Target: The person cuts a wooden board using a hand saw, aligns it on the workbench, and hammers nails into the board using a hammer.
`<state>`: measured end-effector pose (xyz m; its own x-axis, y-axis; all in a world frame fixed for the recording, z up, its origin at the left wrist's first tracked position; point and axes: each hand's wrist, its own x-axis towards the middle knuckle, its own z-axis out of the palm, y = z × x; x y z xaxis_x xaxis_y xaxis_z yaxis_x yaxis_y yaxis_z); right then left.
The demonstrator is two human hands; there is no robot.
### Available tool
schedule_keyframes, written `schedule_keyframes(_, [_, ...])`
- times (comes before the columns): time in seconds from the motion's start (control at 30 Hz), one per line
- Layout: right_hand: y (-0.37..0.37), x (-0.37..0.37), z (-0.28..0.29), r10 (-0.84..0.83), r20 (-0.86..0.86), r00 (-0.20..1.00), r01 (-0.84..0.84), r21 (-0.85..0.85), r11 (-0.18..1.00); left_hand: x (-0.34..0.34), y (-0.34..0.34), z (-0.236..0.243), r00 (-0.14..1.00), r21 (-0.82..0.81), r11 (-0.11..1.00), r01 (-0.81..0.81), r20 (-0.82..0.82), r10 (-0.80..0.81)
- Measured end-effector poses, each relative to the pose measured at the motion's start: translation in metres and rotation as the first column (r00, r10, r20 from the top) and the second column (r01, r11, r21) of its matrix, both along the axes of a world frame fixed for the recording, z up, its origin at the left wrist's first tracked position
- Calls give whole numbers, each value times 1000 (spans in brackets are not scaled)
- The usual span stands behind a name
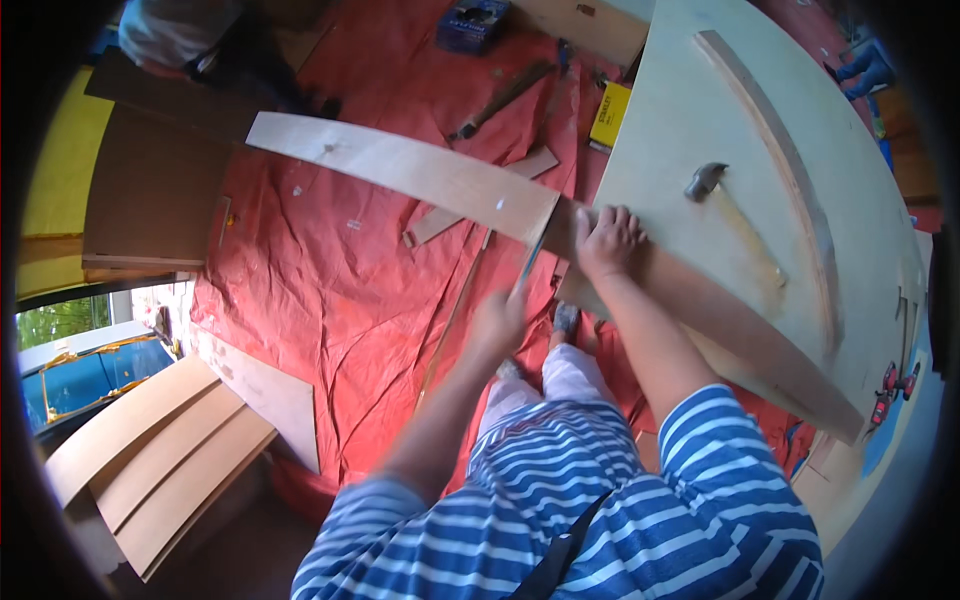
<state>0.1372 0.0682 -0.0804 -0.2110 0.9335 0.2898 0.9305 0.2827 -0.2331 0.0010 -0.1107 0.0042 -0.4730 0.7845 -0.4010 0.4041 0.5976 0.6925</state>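
Observation:
My left hand (498, 328), blurred, is closed round a slim tool with a thin metal blade (532, 260), probably a saw; it lies along the line where a long pale strip of wood (410, 172) meets a darker brown board (720, 330). My right hand (610, 240) grips that brown board just right of the line, fingers bent over its top. The board rests across the edge of a large pale green panel (840, 200). On the panel are a hammer (745, 225) and a curved timber piece (780, 150).
Red sheeting (300, 380) covers the floor, with loose offcuts (430, 230), a yellow box (607, 115) and a blue box (470, 22). Curved plywood pieces (165, 455) lie lower left. A red power tool (888, 390) sits at far right. Another person (180, 35) is at upper left.

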Motion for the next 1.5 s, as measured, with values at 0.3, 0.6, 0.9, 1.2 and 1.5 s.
schedule_keyframes(0.3, [-5, 20, -6, -64, 29, 997, 65, -28, 997, 3, -128, 49, 992, -166, 984, 66, 115, -47])
schedule_keyframes(0.6, [-6, 3, -7, -7, 9, 1000, 6, 39, 999, -7, 7, -15, 999, 55, 997, 47, 7, -47])
schedule_keyframes(0.9, [-10, -6, 0, 5, -24, 1000, -5, 21, 1000, -10, -13, -13, 1000, 68, 997, 21, -21, -19])
schedule_keyframes(1.2, [-4, 19, -5, -41, 39, 998, 43, -45, 998, -3, -115, 21, 992, -28, 998, 56, 111, -52])
schedule_keyframes(1.5, [-8, 11, -7, -27, 15, 1000, 27, -27, 999, 0, -14, -8, 997, -138, 988, 70, 21, -68])
